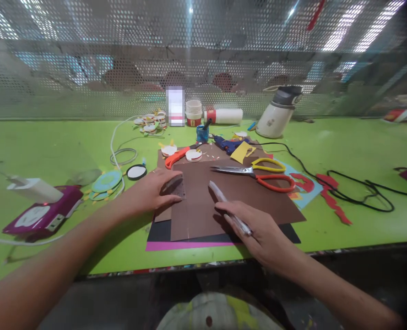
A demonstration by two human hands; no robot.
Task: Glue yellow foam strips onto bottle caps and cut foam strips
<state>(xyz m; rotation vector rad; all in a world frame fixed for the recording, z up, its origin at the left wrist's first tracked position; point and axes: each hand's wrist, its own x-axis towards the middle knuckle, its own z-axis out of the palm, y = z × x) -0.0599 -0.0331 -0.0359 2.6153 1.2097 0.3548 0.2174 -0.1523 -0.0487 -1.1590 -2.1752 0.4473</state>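
Note:
In the head view my left hand (155,190) rests at the left edge of a sheet of brown paper (203,220). Between its thumb and fingers is a small see-through piece with dark marks, perhaps a ruler (180,187). My right hand (258,224) is closed round a whitish pen (220,193), whose tip points up and left over the brown sheet. Scissors (251,172) with one yellow and one red handle lie on the paper, just beyond the pen. Black and pink sheets show under the brown one.
Behind the paper lie an orange-handled cutter (181,156), a blue glue gun (227,144) and a yellow paper scrap (241,152). A purple power strip (45,215) sits at left. A kettle (275,114) and paper cups (193,112) stand near the mesh. A black cord (301,162) runs right.

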